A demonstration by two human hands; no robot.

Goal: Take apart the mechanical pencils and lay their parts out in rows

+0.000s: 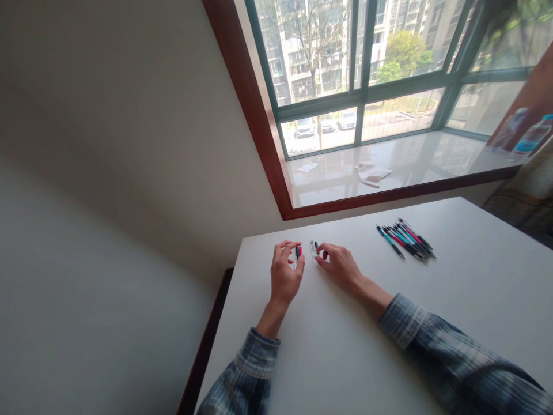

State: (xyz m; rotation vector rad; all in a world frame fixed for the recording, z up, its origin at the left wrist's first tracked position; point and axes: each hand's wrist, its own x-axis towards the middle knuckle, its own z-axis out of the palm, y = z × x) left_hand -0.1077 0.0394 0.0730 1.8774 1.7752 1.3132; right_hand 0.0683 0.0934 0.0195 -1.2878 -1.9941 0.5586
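Note:
My left hand [285, 274] is near the table's far left corner, its fingers curled around a few short-looking pens [300, 251] with pink and black parts. Thumb and forefinger sit at opposite ends of them, and the palm side is partly hidden. Just to the right, my right hand [339, 265] pinches a clear and white pen [313, 249] with thumb and forefinger. A dark piece shows beside that pen, partly covered by the fingers. A narrow gap separates the two hands.
A loose pile of several pens [408, 237], teal, red and black, lies on the white table [367, 357] to the right. Beyond the table, a window sill [332, 187] holds a crumpled cloth [372, 174] and bottles [533, 135]. A wall [129, 202] stands at the left.

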